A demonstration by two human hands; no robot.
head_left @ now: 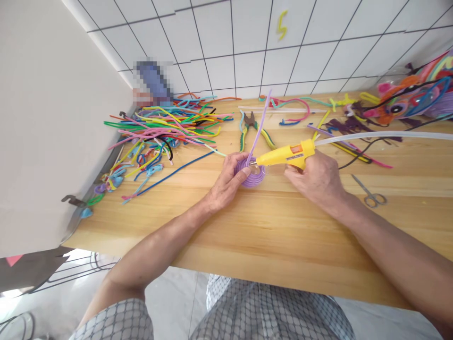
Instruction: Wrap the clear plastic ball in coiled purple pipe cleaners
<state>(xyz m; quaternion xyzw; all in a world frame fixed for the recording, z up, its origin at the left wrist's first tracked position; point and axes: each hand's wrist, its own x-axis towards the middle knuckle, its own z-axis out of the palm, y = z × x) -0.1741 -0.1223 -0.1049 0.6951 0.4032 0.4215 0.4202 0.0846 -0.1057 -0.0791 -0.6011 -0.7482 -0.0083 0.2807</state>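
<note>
My left hand [230,175] grips the left side of a coiled purple pipe cleaner [255,179], thumb over its top. One straight end of the purple stem rises up and away from the coil. In my right hand [316,177] is a yellow hot glue gun [286,154], fingers wrapped round its handle. The metal nozzle points left and meets or nearly meets the coil near its inner edge. A long translucent glue stick [382,136] runs out of the gun's back to the right. My left fingers partly hide the coil.
Pliers [250,123] with green-yellow handles lie beyond the coil. Several coloured pipe cleaners [170,123] are heaped at the left. Small scissors [371,194] lie right of my right hand. Bright craft pieces [399,106] crowd the back right, against the tiled wall [247,47].
</note>
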